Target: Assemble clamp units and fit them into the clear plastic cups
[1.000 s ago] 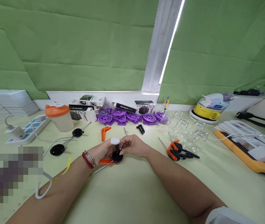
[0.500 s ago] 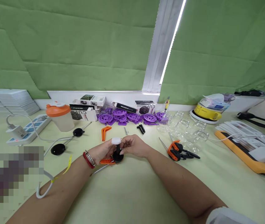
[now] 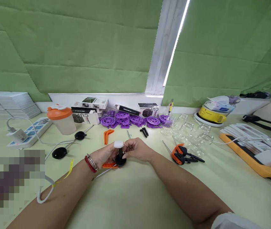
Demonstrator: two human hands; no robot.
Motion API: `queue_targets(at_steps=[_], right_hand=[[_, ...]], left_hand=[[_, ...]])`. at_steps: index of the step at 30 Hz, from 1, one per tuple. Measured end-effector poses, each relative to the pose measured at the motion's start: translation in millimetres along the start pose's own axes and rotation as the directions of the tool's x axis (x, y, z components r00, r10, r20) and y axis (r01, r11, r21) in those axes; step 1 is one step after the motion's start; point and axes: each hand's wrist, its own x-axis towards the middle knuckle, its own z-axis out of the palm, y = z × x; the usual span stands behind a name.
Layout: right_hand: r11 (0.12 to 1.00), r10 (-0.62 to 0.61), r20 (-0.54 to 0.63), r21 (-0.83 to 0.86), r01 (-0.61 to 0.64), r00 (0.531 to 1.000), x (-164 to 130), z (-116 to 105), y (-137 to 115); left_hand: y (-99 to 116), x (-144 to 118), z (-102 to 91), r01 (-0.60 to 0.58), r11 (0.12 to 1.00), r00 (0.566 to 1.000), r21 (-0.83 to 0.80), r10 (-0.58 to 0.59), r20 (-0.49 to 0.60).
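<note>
head view: we hold a small black part w/ a white cap at the middle of the table, just in front of us. our left hand grips it from the left side, fingers curled around the lower black disc. our right hand pinches the thin black stem just under the cap w/ thumb and forefinger, other fingers folded. we judge the step is fitting or turning the cap-and-stem piece on its base; the next move probably needs a steady base and a small careful twist or push along the stem. the part stands about upright: its long axis is vertical, cap up, disc down near the table. an orange piece lies just beside the left hand, touching or not we cannot tell.
</note>
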Motion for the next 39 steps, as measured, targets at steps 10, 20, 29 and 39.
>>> queue_targets(at_steps=[10, 20, 29, 39], right_hand=[[1.0, 0.002, -0.005, 0.018, -0.002, 1.0, -0.4, -0.3, 0.6], [1.0, 0.017, -0.002, 0.011, -0.017, 1.0, -0.2, -0.9, 0.4], [1.0, 0.018, 0.01, -0.015, -0.018, 1.0, -0.5, -0.3, -1.8], [1.0, 0.019, -0.006, 0.007, -0.019, 1.0, -0.3, -0.7, 0.7]], left_hand=[[-0.9, -0.4, -2.2, 0.003, 1.0, 0.999, 0.013, -0.004, 0.05], [-3.5, 0.9, -5.8, 0.031, 0.999, 0.999, 0.029, -0.032, 0.043], [-2.3, -0.4, -0.9, -0.016, 1.0, 1.0, 0.0, 0.016, 0.014], [-4.2, 0.3, -3.9, -0.018, 1.0, 0.999, 0.009, 0.017, 0.05]])
